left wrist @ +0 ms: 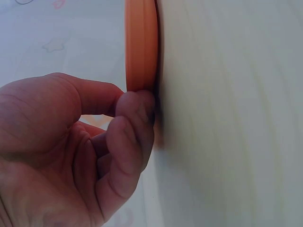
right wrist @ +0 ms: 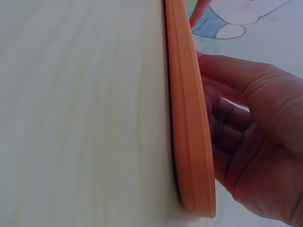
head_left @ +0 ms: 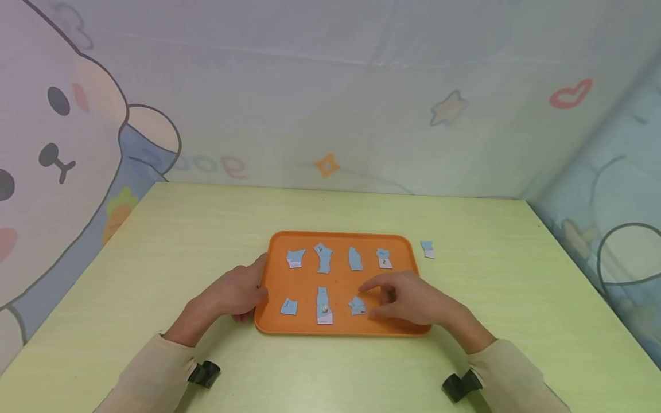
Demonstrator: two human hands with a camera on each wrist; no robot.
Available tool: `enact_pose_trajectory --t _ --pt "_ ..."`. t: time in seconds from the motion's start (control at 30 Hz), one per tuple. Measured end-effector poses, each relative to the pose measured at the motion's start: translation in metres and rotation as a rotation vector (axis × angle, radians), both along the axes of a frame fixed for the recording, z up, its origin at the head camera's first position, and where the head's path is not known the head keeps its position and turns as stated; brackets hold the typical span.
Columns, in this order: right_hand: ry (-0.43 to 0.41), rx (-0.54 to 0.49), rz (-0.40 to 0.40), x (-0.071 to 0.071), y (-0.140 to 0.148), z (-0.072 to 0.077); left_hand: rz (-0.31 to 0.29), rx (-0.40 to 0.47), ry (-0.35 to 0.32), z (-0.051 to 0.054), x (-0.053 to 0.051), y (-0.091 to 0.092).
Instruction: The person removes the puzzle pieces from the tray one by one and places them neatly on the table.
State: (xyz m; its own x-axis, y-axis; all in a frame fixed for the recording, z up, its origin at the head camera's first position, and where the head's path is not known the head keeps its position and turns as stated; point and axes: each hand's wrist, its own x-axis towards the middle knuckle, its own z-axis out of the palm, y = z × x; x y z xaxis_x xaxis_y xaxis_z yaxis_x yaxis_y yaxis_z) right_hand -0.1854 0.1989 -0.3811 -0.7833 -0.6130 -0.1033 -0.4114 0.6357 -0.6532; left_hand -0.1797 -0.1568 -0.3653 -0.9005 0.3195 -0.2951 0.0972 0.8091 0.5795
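An orange tray (head_left: 341,281) lies on the table, bearing several torn pieces of light blue paper in two rows. My left hand (head_left: 240,291) holds the tray's left rim; in the left wrist view its thumb and fingertips pinch the orange edge (left wrist: 141,47). Over the tray's lower right part is my right hand (head_left: 408,298), thumb and index finger apart around a small torn paper piece (head_left: 357,306) lying on the tray. In the right wrist view, the tray's side wall (right wrist: 189,118) hides the fingertips of the right hand (right wrist: 255,123).
One more blue and white paper scrap (head_left: 427,249) lies on the pale yellow table (head_left: 217,218), right of the tray. Behind the table hangs a printed cloth (head_left: 330,103) with a bear, stars and a heart. Black devices (head_left: 205,374) sit at both wrists.
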Motion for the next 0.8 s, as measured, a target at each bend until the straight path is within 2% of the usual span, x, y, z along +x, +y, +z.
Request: enact_pose_trajectory --t 0.33,0.8 --pt "0.016 0.005 0.047 -0.0025 -0.0043 -0.0023 0.007 -0.011 -0.007 -0.0002 -0.0007 0.0004" --pt "-0.004 0.037 0.069 -0.0059 -0.0071 -0.0027 0.010 -0.007 -0.010 -0.0012 -0.0001 -0.0003"
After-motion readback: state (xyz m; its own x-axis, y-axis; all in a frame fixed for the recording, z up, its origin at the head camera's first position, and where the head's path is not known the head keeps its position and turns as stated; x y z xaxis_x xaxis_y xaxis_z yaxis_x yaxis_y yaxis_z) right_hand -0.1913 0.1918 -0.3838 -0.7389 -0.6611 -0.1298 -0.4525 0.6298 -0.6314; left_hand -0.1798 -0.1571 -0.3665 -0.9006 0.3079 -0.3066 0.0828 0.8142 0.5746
